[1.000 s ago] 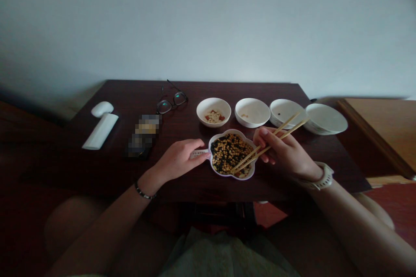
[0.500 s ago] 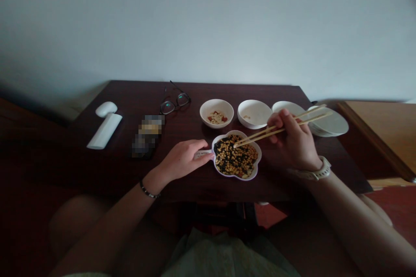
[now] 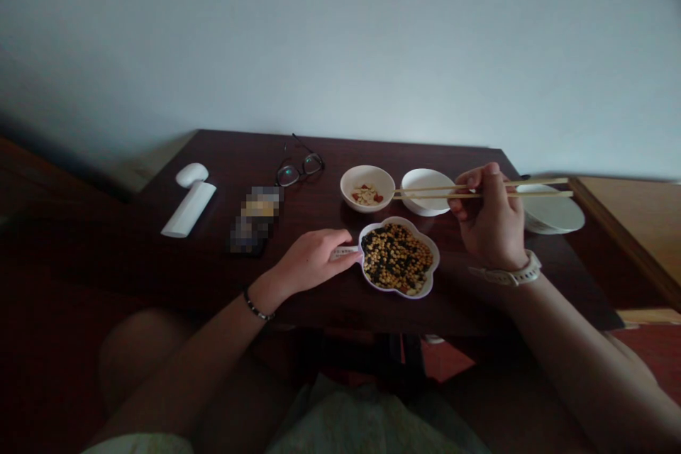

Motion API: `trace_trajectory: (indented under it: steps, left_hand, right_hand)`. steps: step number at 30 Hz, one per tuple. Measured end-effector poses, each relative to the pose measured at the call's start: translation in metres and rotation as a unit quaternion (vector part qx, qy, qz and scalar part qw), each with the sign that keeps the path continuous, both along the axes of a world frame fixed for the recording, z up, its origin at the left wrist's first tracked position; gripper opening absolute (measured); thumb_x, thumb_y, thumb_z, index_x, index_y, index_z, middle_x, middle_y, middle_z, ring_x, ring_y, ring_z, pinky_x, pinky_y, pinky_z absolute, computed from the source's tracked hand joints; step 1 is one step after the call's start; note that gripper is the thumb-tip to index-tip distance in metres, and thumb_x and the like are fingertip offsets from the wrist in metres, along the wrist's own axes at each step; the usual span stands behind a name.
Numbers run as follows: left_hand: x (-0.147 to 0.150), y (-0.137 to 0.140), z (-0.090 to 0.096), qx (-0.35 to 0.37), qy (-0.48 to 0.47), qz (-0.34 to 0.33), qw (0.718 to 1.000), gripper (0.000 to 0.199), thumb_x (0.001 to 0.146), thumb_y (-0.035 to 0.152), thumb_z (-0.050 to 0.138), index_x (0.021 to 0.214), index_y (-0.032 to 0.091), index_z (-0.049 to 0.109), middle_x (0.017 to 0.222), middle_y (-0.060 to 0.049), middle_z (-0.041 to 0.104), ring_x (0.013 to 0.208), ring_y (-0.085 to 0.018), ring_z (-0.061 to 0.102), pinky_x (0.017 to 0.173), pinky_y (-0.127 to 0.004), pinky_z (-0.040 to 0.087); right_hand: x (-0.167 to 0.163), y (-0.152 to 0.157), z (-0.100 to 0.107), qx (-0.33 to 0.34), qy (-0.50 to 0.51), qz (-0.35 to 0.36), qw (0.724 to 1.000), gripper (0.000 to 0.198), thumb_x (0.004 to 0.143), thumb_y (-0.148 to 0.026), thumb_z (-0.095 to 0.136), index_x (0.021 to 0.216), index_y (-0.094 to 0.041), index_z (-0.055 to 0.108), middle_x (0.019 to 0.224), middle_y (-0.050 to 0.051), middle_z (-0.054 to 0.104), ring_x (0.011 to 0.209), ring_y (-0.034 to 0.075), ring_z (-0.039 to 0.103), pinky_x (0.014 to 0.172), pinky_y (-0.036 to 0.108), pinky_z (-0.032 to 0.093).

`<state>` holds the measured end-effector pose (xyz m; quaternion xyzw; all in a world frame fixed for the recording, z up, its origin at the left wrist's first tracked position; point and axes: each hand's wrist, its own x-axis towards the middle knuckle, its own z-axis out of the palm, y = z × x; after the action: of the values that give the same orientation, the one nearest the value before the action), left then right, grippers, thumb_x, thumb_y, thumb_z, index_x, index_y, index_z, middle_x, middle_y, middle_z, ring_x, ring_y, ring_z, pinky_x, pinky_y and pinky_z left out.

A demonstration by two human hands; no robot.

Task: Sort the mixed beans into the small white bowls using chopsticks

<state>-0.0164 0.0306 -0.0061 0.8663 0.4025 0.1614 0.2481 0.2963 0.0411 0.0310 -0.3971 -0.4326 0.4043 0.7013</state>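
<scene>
My left hand (image 3: 313, 260) is closed around the short handle (image 3: 345, 252) of a white flower-shaped dish (image 3: 435, 266). Yellow and black beans (image 3: 399, 255) fill the dish, with a few paler bits near its front edge. Raised to the right, my right hand (image 3: 492, 220) grips a pair of wooden chopsticks (image 3: 433, 196). Their tips point left and lie by the right rim of a white bowl (image 3: 348, 197) holding pale and reddish-brown pieces (image 3: 367, 194). Whether anything is pinched between the tips, I cannot tell. The chopsticks cross over a second white bowl (image 3: 425, 208).
Another white bowl (image 3: 556, 220) stands right of my right hand. Eyeglasses (image 3: 301, 170), a blurred-out dark flat object (image 3: 252, 223) and a white two-part object (image 3: 190, 209) lie to the left on the dark table (image 3: 239, 156). A wall rises behind; a wooden surface (image 3: 638, 213) is at right.
The chopstick tips have left the beans and risen to beside the left bowl. My left hand keeps its hold on the dish handle. The whole view has shifted slightly.
</scene>
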Motion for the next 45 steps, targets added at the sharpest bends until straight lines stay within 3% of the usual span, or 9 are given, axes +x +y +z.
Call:
trace_trajectory:
  steps: [5, 9, 14, 18, 28, 34, 45]
  left_hand:
    - [0.001, 0.001, 0.0, -0.008, 0.003, 0.002, 1.0, 0.027, 0.108, 0.046, 0.065, 0.11, 0.02, 0.072, 0.104, -0.006, 0.079, 0.094, -0.023, 0.074, 0.08, -0.031, 0.048]
    - [0.002, 0.002, 0.002, -0.008, -0.004, 0.003, 1.0, 0.026, 0.107, 0.046, 0.065, 0.109, 0.021, 0.072, 0.103, -0.005, 0.079, 0.091, -0.022, 0.073, 0.077, -0.029, 0.047]
    - [0.003, 0.003, 0.004, -0.023, 0.0, 0.003, 1.0, 0.025, 0.107, 0.045, 0.065, 0.105, 0.021, 0.072, 0.101, -0.005, 0.078, 0.088, -0.021, 0.072, 0.075, -0.029, 0.046]
    - [0.004, 0.004, 0.005, -0.024, -0.004, 0.002, 1.0, 0.024, 0.107, 0.044, 0.065, 0.104, 0.021, 0.072, 0.101, -0.005, 0.078, 0.088, -0.021, 0.072, 0.075, -0.029, 0.046]
    - [0.004, 0.002, 0.006, -0.027, -0.008, 0.005, 1.0, 0.025, 0.107, 0.044, 0.065, 0.104, 0.02, 0.073, 0.1, -0.004, 0.078, 0.086, -0.02, 0.071, 0.075, -0.029, 0.045]
    - [0.004, 0.002, 0.007, -0.022, -0.004, 0.007, 1.0, 0.024, 0.107, 0.043, 0.065, 0.103, 0.021, 0.073, 0.099, -0.004, 0.078, 0.085, -0.02, 0.07, 0.073, -0.028, 0.045]
    - [0.003, 0.002, 0.005, -0.021, -0.005, 0.008, 1.0, 0.023, 0.106, 0.042, 0.066, 0.104, 0.021, 0.073, 0.099, -0.005, 0.078, 0.084, -0.02, 0.07, 0.073, -0.028, 0.046]
  right_hand:
    - [0.015, -0.017, -0.001, -0.036, -0.016, 0.028, 0.999, 0.042, 0.103, -0.052, 0.072, 0.077, -0.022, 0.058, 0.076, 0.0, 0.055, 0.051, 0.009, 0.052, 0.035, 0.023, 0.033]
    - [0.024, -0.034, 0.002, -0.103, -0.047, 0.098, 0.989, 0.046, 0.103, -0.055, 0.07, 0.075, -0.021, 0.058, 0.071, -0.001, 0.053, 0.046, 0.009, 0.046, 0.034, 0.024, 0.026]
    - [0.028, -0.045, 0.008, -0.204, -0.123, 0.228, 0.944, 0.048, 0.107, -0.058, 0.063, 0.076, -0.02, 0.06, 0.058, -0.002, 0.051, 0.043, 0.009, 0.042, 0.037, 0.022, 0.025]
    - [0.027, -0.044, 0.007, -0.228, -0.162, 0.276, 0.92, 0.051, 0.108, -0.06, 0.06, 0.077, -0.02, 0.06, 0.052, -0.001, 0.055, 0.042, 0.01, 0.042, 0.038, 0.022, 0.025]
    - [0.024, -0.045, 0.003, -0.203, -0.188, 0.269, 0.922, 0.052, 0.109, -0.062, 0.058, 0.078, -0.02, 0.058, 0.054, -0.002, 0.055, 0.044, 0.01, 0.045, 0.04, 0.021, 0.028]
    - [0.022, -0.044, 0.0, -0.193, -0.147, 0.254, 0.936, 0.049, 0.108, -0.059, 0.062, 0.076, -0.021, 0.059, 0.056, -0.002, 0.054, 0.046, 0.011, 0.046, 0.04, 0.022, 0.03]
    - [0.017, -0.048, -0.005, -0.182, -0.17, 0.266, 0.931, 0.05, 0.11, -0.062, 0.056, 0.08, -0.022, 0.06, 0.059, -0.001, 0.056, 0.049, 0.012, 0.048, 0.044, 0.025, 0.034]
